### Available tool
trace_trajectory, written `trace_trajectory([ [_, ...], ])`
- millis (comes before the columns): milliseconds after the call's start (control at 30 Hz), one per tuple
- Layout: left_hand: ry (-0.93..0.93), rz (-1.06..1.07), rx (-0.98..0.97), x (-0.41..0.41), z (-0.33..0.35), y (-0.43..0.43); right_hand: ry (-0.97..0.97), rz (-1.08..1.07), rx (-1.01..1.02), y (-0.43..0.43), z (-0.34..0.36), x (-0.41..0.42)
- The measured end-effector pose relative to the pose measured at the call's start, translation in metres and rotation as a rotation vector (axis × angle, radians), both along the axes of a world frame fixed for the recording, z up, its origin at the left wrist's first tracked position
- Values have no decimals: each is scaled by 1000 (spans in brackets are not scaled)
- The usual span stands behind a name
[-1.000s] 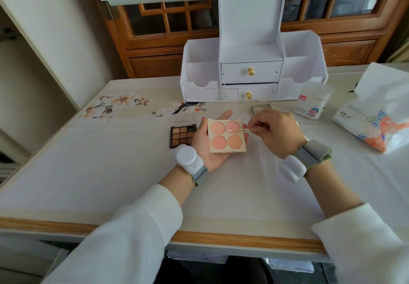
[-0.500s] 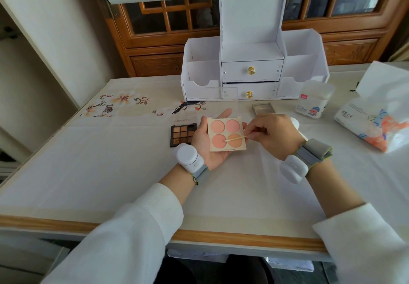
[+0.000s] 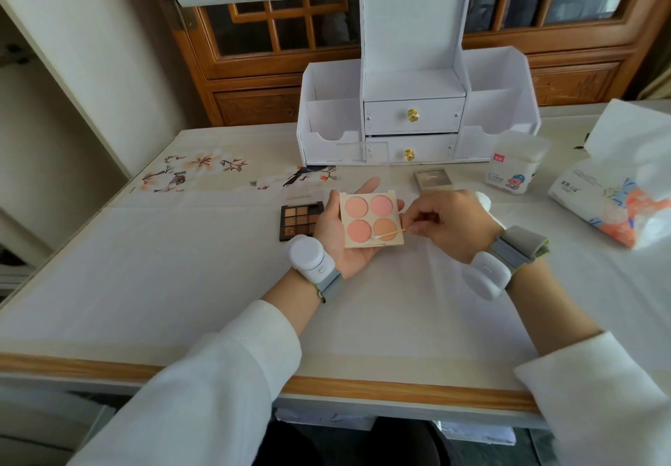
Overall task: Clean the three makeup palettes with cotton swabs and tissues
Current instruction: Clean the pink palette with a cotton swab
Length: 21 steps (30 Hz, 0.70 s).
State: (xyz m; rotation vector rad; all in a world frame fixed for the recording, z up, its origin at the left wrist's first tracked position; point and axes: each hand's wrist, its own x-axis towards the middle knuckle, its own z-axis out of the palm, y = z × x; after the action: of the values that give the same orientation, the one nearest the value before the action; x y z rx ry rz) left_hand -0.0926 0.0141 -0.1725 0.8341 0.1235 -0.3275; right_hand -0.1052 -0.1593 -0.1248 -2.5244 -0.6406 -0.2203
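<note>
The person sits at the worktop (image 3: 181, 266) with both forearms over it. The left hand (image 3: 328, 235) is turned palm up and carries the blush palette (image 3: 370, 220). Its fingers (image 3: 370, 186) lie almost straight under the palette and the thumb rests along the left edge. The palette has four round pans, and its clear lid (image 3: 363, 160) stands open on the far side. The right hand (image 3: 454, 226) is at 3 o'clock from the palette. Its thumb and first fingers are together, pinching the stick of a cotton swab (image 3: 390, 234). The swab tip lies on the palette, at the near edge of the orange pan at 5 o'clock. At 9 o'clock from the held palette, partly behind the left hand, a dark eyeshadow palette (image 3: 299, 219) lies open on the worktop. At 1 o'clock a small grey palette (image 3: 434, 179) lies closed. At 2 o'clock stands the cotton swab box (image 3: 515, 164), and well apart at 3 o'clock is the tissue pack (image 3: 610, 204) with one tissue standing out of it. At 12 o'clock is a white organizer (image 3: 414, 113) with two drawers.
</note>
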Motion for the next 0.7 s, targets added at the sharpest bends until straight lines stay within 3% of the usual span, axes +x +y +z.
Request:
trace_trajectory([
  [467,1,23,-8,1,0,0,19,7,-10,-1,-6,5],
  [700,-25,11,-63,1,-1,-1,-66,-164,250,-11,-8,17],
])
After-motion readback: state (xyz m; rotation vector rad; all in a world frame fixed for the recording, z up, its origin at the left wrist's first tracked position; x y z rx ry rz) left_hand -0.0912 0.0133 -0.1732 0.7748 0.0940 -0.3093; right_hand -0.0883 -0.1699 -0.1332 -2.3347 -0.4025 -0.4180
